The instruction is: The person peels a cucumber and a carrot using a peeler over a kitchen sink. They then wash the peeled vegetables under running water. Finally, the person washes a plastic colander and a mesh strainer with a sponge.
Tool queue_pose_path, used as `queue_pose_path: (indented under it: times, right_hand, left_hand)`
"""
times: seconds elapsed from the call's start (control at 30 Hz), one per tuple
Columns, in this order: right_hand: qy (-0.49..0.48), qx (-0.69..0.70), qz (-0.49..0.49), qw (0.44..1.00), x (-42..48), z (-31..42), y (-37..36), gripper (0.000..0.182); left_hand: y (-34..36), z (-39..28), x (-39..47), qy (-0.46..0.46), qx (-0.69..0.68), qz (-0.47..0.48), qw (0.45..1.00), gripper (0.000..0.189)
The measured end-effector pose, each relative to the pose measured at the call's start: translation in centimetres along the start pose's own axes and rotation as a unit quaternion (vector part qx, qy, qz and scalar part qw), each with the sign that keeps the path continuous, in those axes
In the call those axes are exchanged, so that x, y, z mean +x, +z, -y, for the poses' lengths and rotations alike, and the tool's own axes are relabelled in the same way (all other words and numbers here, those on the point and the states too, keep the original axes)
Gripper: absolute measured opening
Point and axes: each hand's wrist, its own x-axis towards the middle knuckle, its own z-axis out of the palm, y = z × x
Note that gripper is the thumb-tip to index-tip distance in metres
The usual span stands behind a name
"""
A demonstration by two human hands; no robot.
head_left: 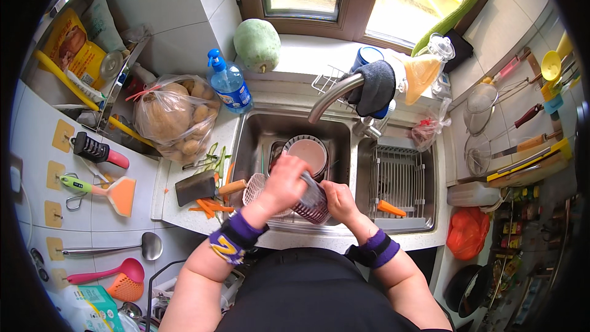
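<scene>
My right hand [341, 199] grips the edge of a dark slotted plastic basket [315, 203], tilted over the front of the left sink basin [339, 133]. My left hand [291, 179] is motion-blurred at the basket's far left side; whether its fingers grip the basket or something else is unclear. Beneath my left wrist is a pale mesh basket [254, 188], partly hidden. Farther back in the basin sits a round container with a slotted rim [306, 152], holding cloudy pinkish liquid.
Left of the sink lie a cleaver [196, 188], carrot peels [207, 207], green peels [221, 159] and a bag of potatoes [177, 120]. The faucet [329, 97] arches over the basin, draped with a dark cloth [375, 85]. A carrot piece [392, 208] lies on the right basin's rack [398, 173].
</scene>
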Motion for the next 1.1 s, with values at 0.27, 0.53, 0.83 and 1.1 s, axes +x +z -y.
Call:
queue_pose_path:
  times: [0.27, 0.53, 0.83, 1.1]
  right_hand:
    - [0.017, 0.006, -0.073, 0.997, -0.8, 1.2, 0.5, 0.05]
    - [0.011, -0.004, -0.08, 0.997, -1.5, -0.7, 0.7, 0.046]
    - [0.021, 0.092, -0.117, 0.989, -1.9, 0.5, -1.3, 0.061]
    - [-0.044, 0.043, -0.123, 0.99, 0.2, 2.0, -1.0, 0.048]
  left_hand:
    - [-0.2, -0.3, 1.0, -0.008, 0.046, -0.076, 0.996, 0.027]
    - [0.8, -1.7, -0.4, 0.063, 0.08, 0.016, 0.995, 0.027]
    - [-1.0, 6.2, -0.9, -0.187, -0.404, 0.015, 0.895, 0.026]
    - [5.2, 8.6, -4.8, -0.296, -0.842, -0.068, 0.446, 0.042]
